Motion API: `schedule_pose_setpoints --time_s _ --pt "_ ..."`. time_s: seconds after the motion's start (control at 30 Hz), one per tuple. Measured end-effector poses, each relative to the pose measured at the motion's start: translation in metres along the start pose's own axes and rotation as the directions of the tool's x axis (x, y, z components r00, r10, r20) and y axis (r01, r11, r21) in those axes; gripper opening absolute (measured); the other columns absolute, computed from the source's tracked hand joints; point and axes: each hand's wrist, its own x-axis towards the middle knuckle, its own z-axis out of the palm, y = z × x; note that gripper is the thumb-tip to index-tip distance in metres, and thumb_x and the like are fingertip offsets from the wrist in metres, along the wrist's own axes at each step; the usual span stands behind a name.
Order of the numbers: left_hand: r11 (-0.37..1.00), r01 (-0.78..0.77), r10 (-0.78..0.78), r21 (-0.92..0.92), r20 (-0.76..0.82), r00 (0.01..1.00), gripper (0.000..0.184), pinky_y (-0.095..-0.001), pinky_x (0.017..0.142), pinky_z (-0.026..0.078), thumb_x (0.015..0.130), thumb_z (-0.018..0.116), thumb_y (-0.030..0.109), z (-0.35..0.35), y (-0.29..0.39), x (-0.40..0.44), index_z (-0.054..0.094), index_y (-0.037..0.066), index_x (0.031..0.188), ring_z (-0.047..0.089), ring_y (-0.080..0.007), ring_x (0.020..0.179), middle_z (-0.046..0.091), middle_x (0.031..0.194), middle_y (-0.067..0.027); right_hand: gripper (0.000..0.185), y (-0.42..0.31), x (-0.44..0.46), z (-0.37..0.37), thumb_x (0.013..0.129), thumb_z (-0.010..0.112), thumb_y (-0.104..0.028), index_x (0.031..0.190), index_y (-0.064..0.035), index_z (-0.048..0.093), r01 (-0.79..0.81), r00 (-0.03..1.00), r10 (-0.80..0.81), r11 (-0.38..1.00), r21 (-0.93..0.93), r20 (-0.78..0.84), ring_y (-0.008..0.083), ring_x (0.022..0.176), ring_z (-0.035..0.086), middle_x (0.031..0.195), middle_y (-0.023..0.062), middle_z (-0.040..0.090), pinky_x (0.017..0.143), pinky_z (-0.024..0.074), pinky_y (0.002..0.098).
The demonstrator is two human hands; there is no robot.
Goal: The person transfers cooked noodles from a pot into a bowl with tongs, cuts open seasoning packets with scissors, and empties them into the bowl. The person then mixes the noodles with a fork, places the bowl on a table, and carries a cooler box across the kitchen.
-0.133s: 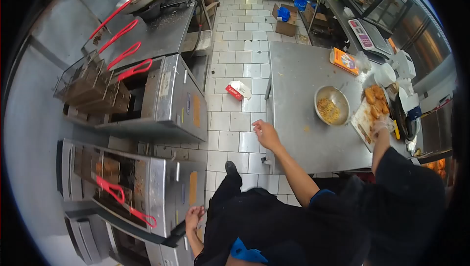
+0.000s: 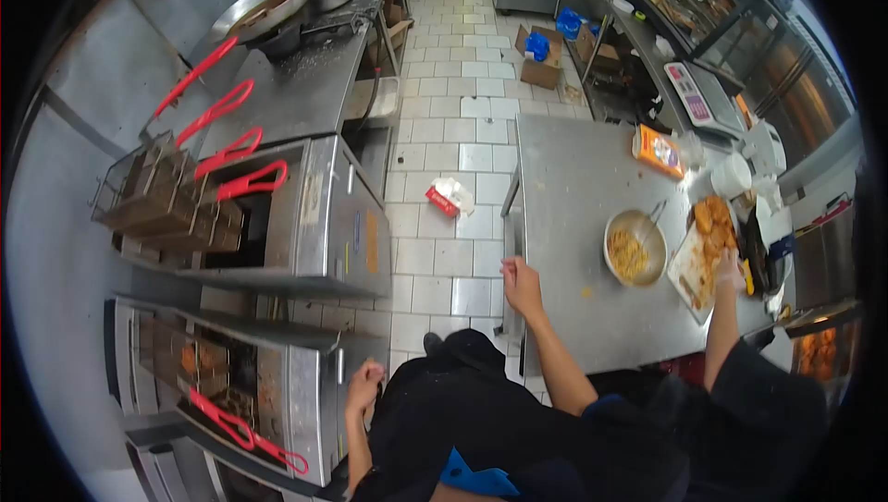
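Head view, and here's the right hand (image 2: 523,287), over the near edge of the steel table (image 2: 573,188), fingers curled in loosely, nothing visible inside. Touching the metal or just above it? From this steep, bent angle I can't be sure. The arm seems to be simply hanging mid-stride.

Down to the left hand (image 2: 364,386): half-curled, no object showing, how tightly it's closed I can't tell. It's just beside the lower fryer (image 2: 310,410), whose red handle (image 2: 217,419) lies farther left of it, long presumably to spare fingers the heat.

Back to the right hand: beyond it, to the right, sits the metal bowl (image 2: 650,238) of yellowish food (image 2: 629,257), set in from the edge, likely for safety. Farther right still, a co-worker's gloved hand (image 2: 728,271) is at the fried pieces (image 2: 712,225) on the white board (image 2: 689,266); the glove is probably there for hygiene. And ahead of the right hand, slightly left, a red-and-white carton (image 2: 450,197) lies on the tiles (image 2: 472,155), looking more dropped than placed.
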Motion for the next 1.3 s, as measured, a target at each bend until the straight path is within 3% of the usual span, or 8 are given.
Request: schedule_pose_setpoints --time_s 0.23,0.47,0.67,0.93,1.0,1.13,1.23,1.3 --pt "0.898 -0.342 0.198 0.275 0.442 0.875 0.024 -0.0274 0.069 0.046 0.096 0.06 0.029 0.06 0.233 0.189 0.063 0.008 0.108 0.06 -0.0101 0.085 0.066 0.094 -0.0008 0.019 0.002 0.043 -0.03 0.089 0.063 -0.007 0.107 -0.0013 0.057 -0.508 0.807 0.57 0.803 0.312 -0.156 0.0112 0.07 0.066 0.081 0.0074 0.068 0.057 0.051 0.0231" --pt "0.949 -0.198 0.091 0.245 0.388 0.917 0.016 -0.0275 0.071 0.048 0.096 0.059 0.021 0.1 0.332 0.353 0.065 0.007 0.103 0.061 -0.0101 0.081 0.066 0.089 -0.0016 0.02 0.029 0.211 -0.008 0.091 0.059 -0.007 0.11 -0.0018 0.058 -0.404 0.83 0.515 0.821 0.404 -0.214 0.0102 0.071 0.066 0.083 0.0079 0.069 0.059 0.0525 0.0236" --pt "0.94 -0.214 0.105 0.264 0.374 0.921 0.02 -0.0254 0.06 0.046 0.098 0.054 0.024 0.098 0.379 0.465 0.064 0.006 0.098 0.061 -0.0107 0.077 0.065 0.087 -0.0008 0.02 0.016 0.418 -0.015 0.091 0.06 -0.015 0.106 -0.0022 0.06 -0.218 0.973 0.214 0.975 -0.041 -0.084 0.0223 0.074 0.07 0.082 0.0107 0.07 0.069 0.0538 0.0324" --pt "0.929 -0.044 -0.1 0.366 0.365 0.925 0.021 -0.0275 0.068 0.047 0.097 0.057 0.023 0.142 0.481 0.617 0.063 0.004 0.104 0.062 -0.0114 0.083 0.068 0.093 -0.002 0.019 0.154 0.578 0.083 0.092 0.057 -0.014 0.105 -0.0007 0.062 -0.497 0.868 0.495 0.865 0.066 0.035 0.0148 0.072 0.067 0.083 0.009 0.069 0.064 0.0537 0.0283" --pt "0.902 -0.168 -0.022 0.398 0.43 0.902 0.021 -0.0281 0.07 0.048 0.097 0.057 0.023 0.161 0.49 0.683 0.063 0.003 0.104 0.062 -0.0125 0.083 0.068 0.092 -0.0033 0.018 0.261 0.559 0.151 0.093 0.055 -0.014 0.105 -0.002 0.061 -0.603 0.793 0.609 0.783 0.152 0.009 0.0148 0.067 0.065 0.084 0.008 0.069 0.059 0.0536 0.0289" --pt "0.661 -0.433 -0.018 0.613 0.589 0.808 0.024 -0.0354 0.083 0.047 0.089 0.066 0.019 0.202 0.507 0.754 0.061 0.003 0.107 0.06 -0.0236 0.089 0.064 0.092 -0.0119 0.021 0.367 0.551 0.222 0.092 0.057 -0.022 0.106 -0.0075 0.058 -0.946 0.101 0.965 0.017 0.323 0.243 0.0184 0.067 0.063 0.087 0.007 0.066 0.051 0.0509 0.0332" --pt "0.369 -0.575 0.022 0.73 0.612 0.79 0.038 -0.0459 0.095 0.038 0.081 0.072 0.02 0.225 0.496 0.772 0.057 0.008 0.113 0.047 -0.0357 0.107 0.05 0.114 -0.0167 0.026 0.485 0.547 0.29 0.091 0.062 -0.025 0.111 -0.0103 0.056 -0.723 -0.192 0.934 -0.341 0.601 0.3 0.0195 0.068 0.061 0.082 0.0035 0.06 0.055 0.0529 0.0384" --pt "0.272 -0.497 -0.067 0.824 0.531 0.844 0.041 -0.0488 0.097 0.035 0.08 0.073 0.022 0.239 0.485 0.779 0.055 0.009 0.115 0.043 -0.0391 0.111 0.045 0.12 -0.0182 0.038 0.567 0.548 0.339 0.087 0.067 -0.045 0.11 -0.0152 0.058 -0.108 -0.306 0.878 -0.415 0.903 0.367 0.0234 0.082 0.061 0.098 0.0074 0.053 0.069 0.0525 0.0375"
